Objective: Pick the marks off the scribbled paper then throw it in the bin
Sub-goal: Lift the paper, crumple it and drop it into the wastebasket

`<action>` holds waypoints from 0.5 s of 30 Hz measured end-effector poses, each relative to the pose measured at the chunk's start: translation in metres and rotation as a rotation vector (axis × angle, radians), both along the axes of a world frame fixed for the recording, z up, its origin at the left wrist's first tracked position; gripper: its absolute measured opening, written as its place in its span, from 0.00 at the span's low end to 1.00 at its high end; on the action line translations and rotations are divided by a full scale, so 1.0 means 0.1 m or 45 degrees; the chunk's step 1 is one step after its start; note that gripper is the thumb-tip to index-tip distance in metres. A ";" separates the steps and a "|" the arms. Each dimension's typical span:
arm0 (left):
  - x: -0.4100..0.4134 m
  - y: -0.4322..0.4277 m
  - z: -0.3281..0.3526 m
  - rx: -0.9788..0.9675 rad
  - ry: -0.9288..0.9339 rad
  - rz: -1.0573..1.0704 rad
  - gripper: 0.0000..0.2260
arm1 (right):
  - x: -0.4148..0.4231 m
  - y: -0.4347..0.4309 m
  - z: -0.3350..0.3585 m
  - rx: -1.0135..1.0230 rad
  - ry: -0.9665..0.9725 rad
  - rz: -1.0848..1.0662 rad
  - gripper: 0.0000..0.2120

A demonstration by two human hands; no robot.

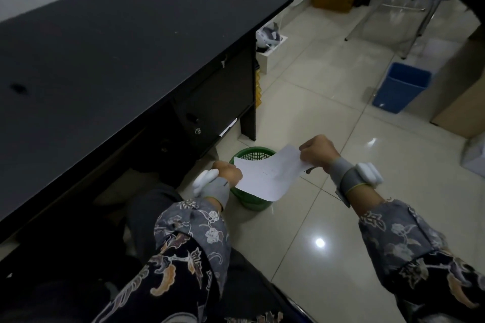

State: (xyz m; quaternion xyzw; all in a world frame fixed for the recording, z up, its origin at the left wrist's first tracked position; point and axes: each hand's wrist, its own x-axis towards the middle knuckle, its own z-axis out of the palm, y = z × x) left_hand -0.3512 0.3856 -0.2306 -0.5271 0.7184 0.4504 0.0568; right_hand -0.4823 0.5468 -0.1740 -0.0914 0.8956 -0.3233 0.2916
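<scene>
A white sheet of paper (pixel 269 174) with faint marks near its middle is held flat between both hands, directly above a green mesh bin (pixel 250 156) on the floor. My left hand (pixel 228 172) grips the sheet's left edge with curled fingers. My right hand (pixel 316 152) pinches the right edge. A small dark tip sticks out below the right hand; I cannot tell what it is. The paper hides most of the bin's opening. Both wrists wear grey bands with white devices.
A black desk (pixel 118 60) with a drawer unit fills the left. A blue bin (pixel 401 89) stands on the tiled floor at the right, beyond it a metal chair frame (pixel 404 8) and a cardboard box (pixel 462 102). My legs are at the bottom.
</scene>
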 end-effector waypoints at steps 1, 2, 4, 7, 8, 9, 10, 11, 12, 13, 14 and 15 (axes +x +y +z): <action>0.00 -0.02 0.00 0.006 -0.013 0.001 0.14 | -0.02 -0.02 0.01 -0.009 -0.013 0.000 0.14; -0.01 -0.03 -0.01 0.015 -0.024 0.007 0.15 | -0.03 -0.03 0.02 -0.010 -0.026 0.005 0.14; -0.01 -0.06 0.01 0.049 -0.026 0.035 0.16 | -0.05 -0.06 0.04 -0.019 -0.032 -0.003 0.14; 0.00 -0.09 0.01 0.104 -0.015 0.072 0.18 | -0.06 -0.10 0.04 0.015 0.001 0.008 0.16; 0.00 -0.12 0.01 0.122 -0.020 0.075 0.17 | -0.06 -0.11 0.04 0.030 -0.003 0.018 0.17; 0.00 -0.13 0.01 0.139 -0.034 0.074 0.17 | -0.05 -0.12 0.04 0.041 -0.001 0.018 0.17; 0.01 -0.14 0.01 0.149 -0.054 0.061 0.16 | -0.05 -0.12 0.03 0.053 0.011 0.021 0.18; 0.01 -0.14 0.00 0.157 -0.083 0.041 0.15 | -0.04 -0.11 0.02 0.063 0.024 0.024 0.19; 0.02 -0.16 -0.01 0.162 -0.099 0.034 0.15 | -0.03 -0.12 0.02 0.072 0.034 0.033 0.20; 0.02 -0.17 -0.02 0.171 -0.103 0.041 0.15 | -0.04 -0.13 0.01 0.077 0.045 0.043 0.20; 0.02 -0.17 -0.05 0.178 -0.091 0.058 0.15 | -0.04 -0.13 -0.01 0.085 0.046 0.057 0.21; 0.01 -0.17 -0.07 0.186 -0.079 0.082 0.16 | -0.05 -0.14 -0.02 0.088 0.038 0.075 0.21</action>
